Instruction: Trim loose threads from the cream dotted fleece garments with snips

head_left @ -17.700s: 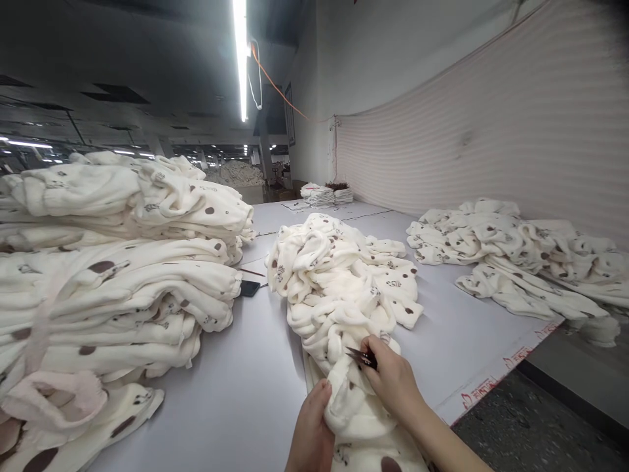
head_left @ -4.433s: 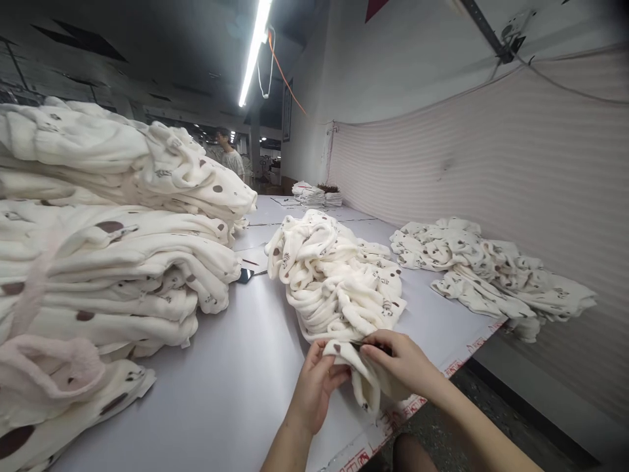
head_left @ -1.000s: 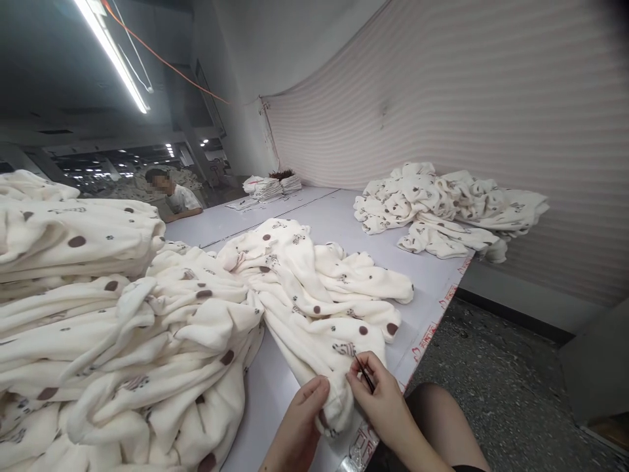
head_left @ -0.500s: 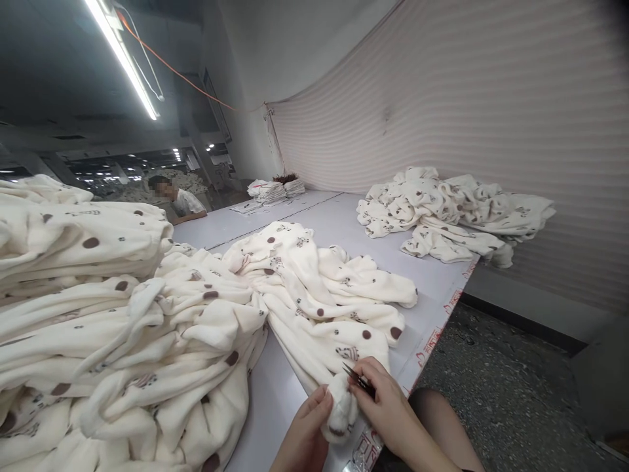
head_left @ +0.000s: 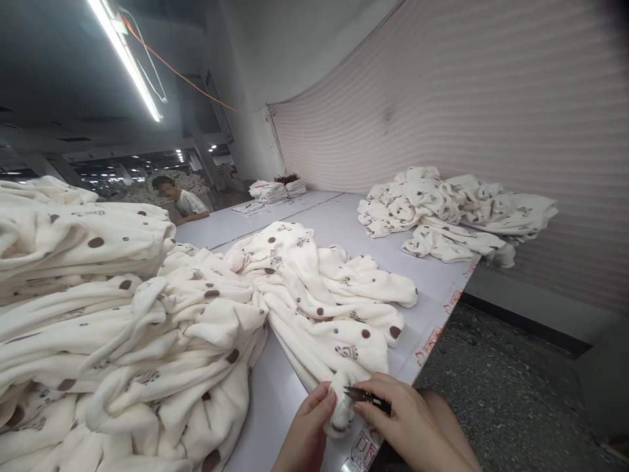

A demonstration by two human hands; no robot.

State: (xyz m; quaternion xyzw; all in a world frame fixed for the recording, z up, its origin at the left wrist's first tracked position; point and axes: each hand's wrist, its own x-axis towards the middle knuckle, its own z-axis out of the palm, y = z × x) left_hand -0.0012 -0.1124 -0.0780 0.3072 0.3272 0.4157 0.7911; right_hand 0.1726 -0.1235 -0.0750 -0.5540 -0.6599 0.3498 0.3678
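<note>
A cream fleece garment (head_left: 314, 308) with brown dots lies spread on the grey table (head_left: 344, 223). Its cuff end (head_left: 343, 410) reaches the table's near edge. My left hand (head_left: 307, 436) pinches that cuff from the left, fingers closed on the fabric. My right hand (head_left: 410, 426) is closed on small dark thread snips (head_left: 366, 395), whose blades point left at the cuff.
A tall stack of the same garments (head_left: 83, 242) stands at the left, with a loose heap (head_left: 147, 354) in front of it. Another heap (head_left: 452, 210) lies at the far right by the striped wall. A person (head_left: 171, 193) sits beyond the table. Folded pieces (head_left: 275, 190) lie at the far end.
Since half a second ago my hands and the cuff have dropped slightly toward the table edge, and the snips have turned to point left. Over the earlier frames the garment was pulled out flat.
</note>
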